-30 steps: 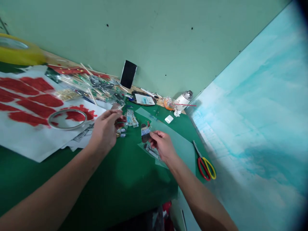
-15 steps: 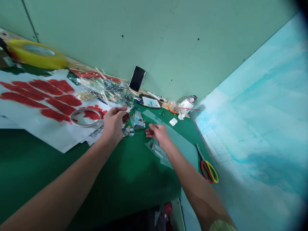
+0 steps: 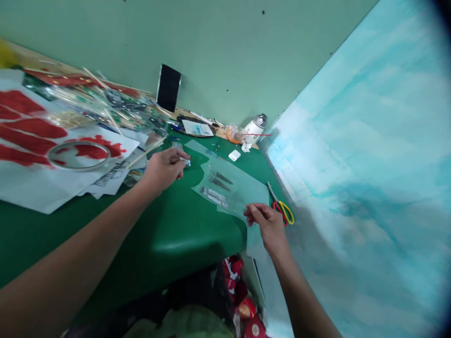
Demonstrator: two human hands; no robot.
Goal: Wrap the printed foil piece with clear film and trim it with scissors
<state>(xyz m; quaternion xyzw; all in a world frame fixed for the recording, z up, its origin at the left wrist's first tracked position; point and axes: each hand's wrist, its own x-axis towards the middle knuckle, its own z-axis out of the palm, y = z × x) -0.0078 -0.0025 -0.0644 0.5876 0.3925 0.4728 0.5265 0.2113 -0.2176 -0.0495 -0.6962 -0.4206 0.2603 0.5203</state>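
Note:
My left hand [image 3: 164,170] hovers over the green table with fingers pinched. A small pale printed piece [image 3: 187,162] shows at its fingertips; I cannot tell whether it is held or lies behind. Close behind that hand is a thin wooden stick [image 3: 146,153], and a printed cut-out [image 3: 176,146] is partly covered by the fingers. At the right, my right hand [image 3: 267,223] pinches the lower right end of a clear plastic film [image 3: 237,206]. A printed strip [image 3: 214,196] and two dark narrow pieces [image 3: 221,180] show on or through the film.
Red-painted paper [image 3: 30,136] lies at left under a tape roll [image 3: 79,156]. Bundled sticks [image 3: 102,101] and a phone [image 3: 168,88] stand at the back. Scissors [image 3: 281,204], a white card [image 3: 234,155] and a spray can [image 3: 255,126] are at right. Red packets [image 3: 243,300] sit below the table edge.
My right hand has moved right and toward me, now pinching the film's end. The stick that was at my left fingers now lies behind that hand. The view has shifted right.

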